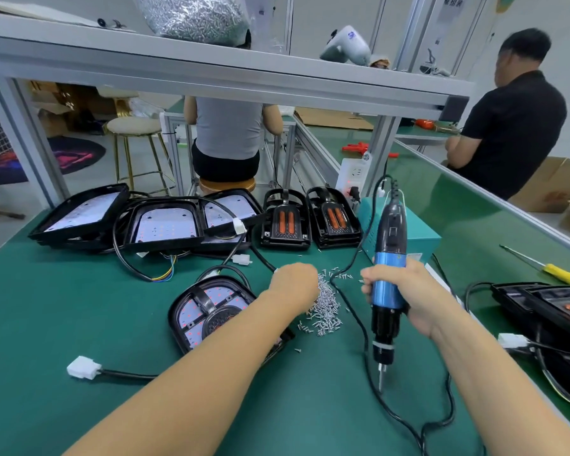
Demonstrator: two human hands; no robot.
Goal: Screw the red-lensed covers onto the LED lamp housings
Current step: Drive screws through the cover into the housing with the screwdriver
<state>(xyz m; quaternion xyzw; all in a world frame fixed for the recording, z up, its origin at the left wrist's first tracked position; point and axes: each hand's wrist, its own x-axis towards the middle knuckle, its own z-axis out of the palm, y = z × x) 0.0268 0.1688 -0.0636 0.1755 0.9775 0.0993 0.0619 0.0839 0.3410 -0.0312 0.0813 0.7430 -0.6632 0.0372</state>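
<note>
I see my right hand (405, 291) gripping the electric screwdriver (387, 284) upright, my left hand (293, 283) reaching into the screw pile (326, 307).

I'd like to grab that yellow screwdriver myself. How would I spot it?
Look along the green bench to its far right edge. The screwdriver lies there alone, past the teal box. Unlike the blue driver in the right hand, it has a yellow handle and no cord.

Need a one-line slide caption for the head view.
Left hand reaches into screw pile; right hand grips electric screwdriver beside lamp housing.
</note>
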